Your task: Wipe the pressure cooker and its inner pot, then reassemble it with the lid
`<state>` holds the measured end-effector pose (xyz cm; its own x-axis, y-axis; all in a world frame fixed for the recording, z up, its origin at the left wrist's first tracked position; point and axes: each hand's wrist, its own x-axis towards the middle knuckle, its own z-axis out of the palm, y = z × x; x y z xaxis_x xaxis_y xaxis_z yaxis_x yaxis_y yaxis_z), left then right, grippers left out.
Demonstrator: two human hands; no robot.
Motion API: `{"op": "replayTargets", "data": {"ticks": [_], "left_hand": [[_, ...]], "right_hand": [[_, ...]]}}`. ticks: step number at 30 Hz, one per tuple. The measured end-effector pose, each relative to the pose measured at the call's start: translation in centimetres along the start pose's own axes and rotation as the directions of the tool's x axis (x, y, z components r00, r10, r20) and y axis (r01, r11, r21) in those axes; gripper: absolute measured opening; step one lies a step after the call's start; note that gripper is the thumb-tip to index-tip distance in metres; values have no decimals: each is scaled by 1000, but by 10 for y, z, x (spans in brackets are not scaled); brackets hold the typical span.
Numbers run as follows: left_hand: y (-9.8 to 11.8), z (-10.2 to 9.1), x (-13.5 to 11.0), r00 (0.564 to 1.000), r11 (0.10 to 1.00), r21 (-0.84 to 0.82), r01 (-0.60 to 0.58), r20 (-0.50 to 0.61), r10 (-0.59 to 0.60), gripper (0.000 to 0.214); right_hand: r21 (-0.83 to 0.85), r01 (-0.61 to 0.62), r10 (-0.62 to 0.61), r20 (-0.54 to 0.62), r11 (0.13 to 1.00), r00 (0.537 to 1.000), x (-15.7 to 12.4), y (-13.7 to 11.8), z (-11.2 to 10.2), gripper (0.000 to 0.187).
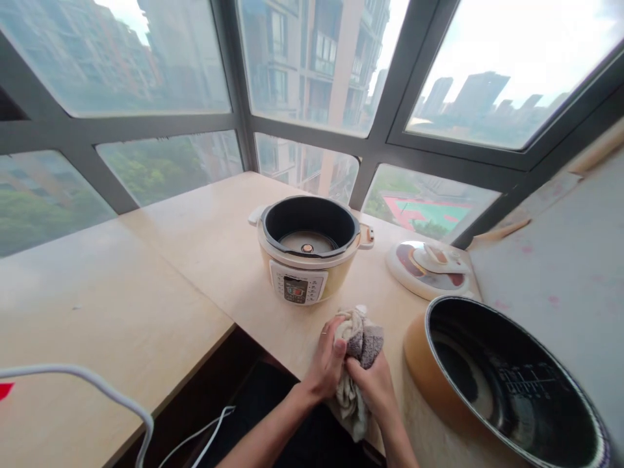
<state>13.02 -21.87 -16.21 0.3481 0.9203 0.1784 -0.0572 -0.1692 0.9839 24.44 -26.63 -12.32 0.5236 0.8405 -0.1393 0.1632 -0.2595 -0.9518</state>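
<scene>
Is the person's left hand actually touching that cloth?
Touching. The head view shows the left hand gripping the bunched cloth, its thumb lying against the folds.

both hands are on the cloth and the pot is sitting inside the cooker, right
Not quite: the pot isn't inside the cooker. The head view shows it out, to the cooker's right. The left hand and right hand are indeed on the cloth.

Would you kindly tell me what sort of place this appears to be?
Probably an upper-floor home, perhaps an enclosed balcony: grey-framed glass windows meet at a corner, a tall apartment building stands outside, and a round cream-and-gold electric cooker sits on a pale, smooth countertop.
</scene>
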Motion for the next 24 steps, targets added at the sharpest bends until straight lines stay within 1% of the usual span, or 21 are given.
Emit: {"op": "replayTargets", "data": {"ticks": [2, 3, 5, 6, 7, 8, 10, 11, 13, 14, 15, 16, 18, 19, 21, 22, 24], "left_hand": [[3, -11, -2, 999, 1000, -18, -5, -48, 4, 69], [5, -19, -2, 996, 1000, -6, -17, -93, 16, 66], [10, -41, 1, 972, 994, 79, -69, -220, 85, 57], [14, -54, 5, 944, 983, 149, -106, -295, 147, 52], [19, -68, 10, 902, 965, 220, -141, -372, 217, 47], [25, -82, 18, 846, 952, 267, -153, -463, 266, 43], [38, -110, 40, 720, 949, 283, -141, -628, 294, 38], [45, -123, 54, 676, 949, 277, -148, -673, 302, 37], [61, -146, 84, 613, 965, 219, -148, -745, 263, 34], [69, -156, 100, 598, 976, 170, -139, -771, 220, 34], [75, -165, 116, 595, 986, 112, -120, -787, 162, 36], [82, -173, 131, 605, 995, 38, -87, -792, 83, 40], [91, -186, 159, 655, 989, -147, -17, -749, -100, 47], [94, -191, 172, 667, 981, -191, 15, -730, -152, 49], [96, -197, 193, 708, 968, -244, 54, -675, -209, 49], [96, -199, 201, 733, 964, -258, 66, -644, -222, 48], [94, -200, 211, 793, 953, -294, 80, -560, -239, 45]], "right_hand": [[39, -21, 23, -42, 999, 999, 0, 5, 2, 48], [70, -33, 35, -32, 997, 999, 1, 9, 2, 48], [141, -48, 40, 58, 989, 997, 4, 16, 1, 51], [171, -53, 33, 118, 984, 992, 6, 19, 1, 58], [186, -60, 29, 167, 981, 986, 7, 21, -1, 67], [183, -70, 34, 195, 981, 980, 10, 20, -2, 80], [136, -96, 66, 215, 986, 974, 15, 15, -5, 107], [106, -101, 76, 223, 989, 972, 19, 10, -7, 116], [80, -55, 33, 259, 995, 965, 28, -5, -10, 122], [88, -15, -11, 288, 996, 958, 33, -13, -11, 121], [110, 22, -56, 319, 994, 946, 38, -23, -13, 119], [138, 47, -93, 344, 989, 934, 43, -33, -14, 117], [187, 66, -132, 368, 980, 921, 53, -54, -14, 115], [210, 67, -141, 357, 975, 923, 57, -64, -14, 114], [279, 69, -155, 299, 958, 942, 63, -84, -11, 109], [335, 70, -167, 269, 940, 949, 67, -93, -10, 103], [496, 53, -201, 249, 867, 948, 73, -106, -7, 84]]}}
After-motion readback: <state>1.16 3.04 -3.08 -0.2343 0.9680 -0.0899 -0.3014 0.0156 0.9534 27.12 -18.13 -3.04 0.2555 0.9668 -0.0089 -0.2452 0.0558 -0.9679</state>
